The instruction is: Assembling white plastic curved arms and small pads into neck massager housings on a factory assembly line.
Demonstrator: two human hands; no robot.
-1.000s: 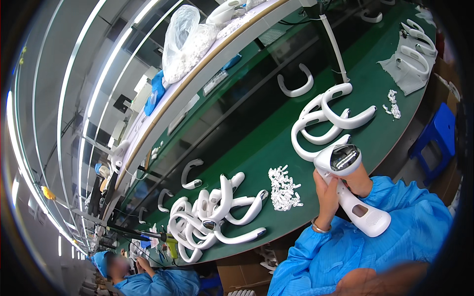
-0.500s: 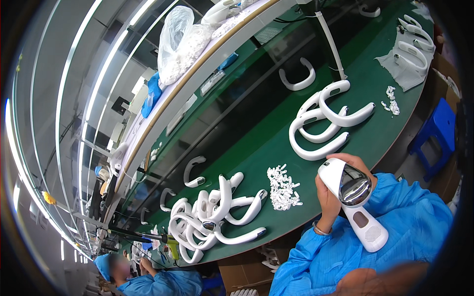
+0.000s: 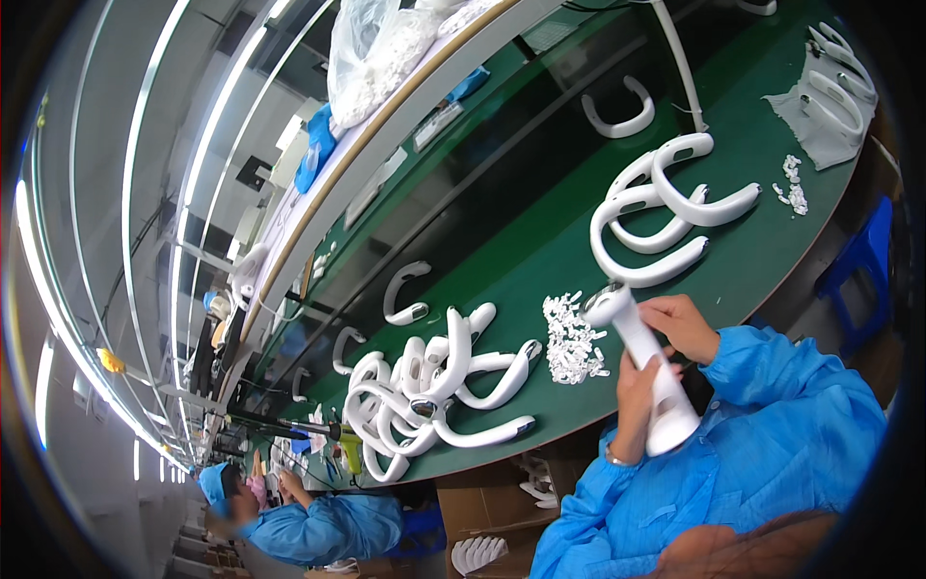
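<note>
My left hand wraps round a white curved plastic shell with a shiny silver end, held slantwise in front of my blue smock. Against the upper side of the same shell, my right hand has its fingers bent and pressed; whether a small part is between them is hidden. Close to the shell's silver end lies a heap of small white plastic pieces on the green table. Beyond my right hand, several white curved shells lie overlapping.
A tangled pile of white curved shells covers the table on the left. A cloth with more shells and a small heap of pieces are far right. A blue stool stands beyond the edge. A co-worker sits at lower left.
The shell has been turned, so its mirrored face and grille no longer face up. My right hand has moved from behind its silver end to its side. The view has shifted slightly.
</note>
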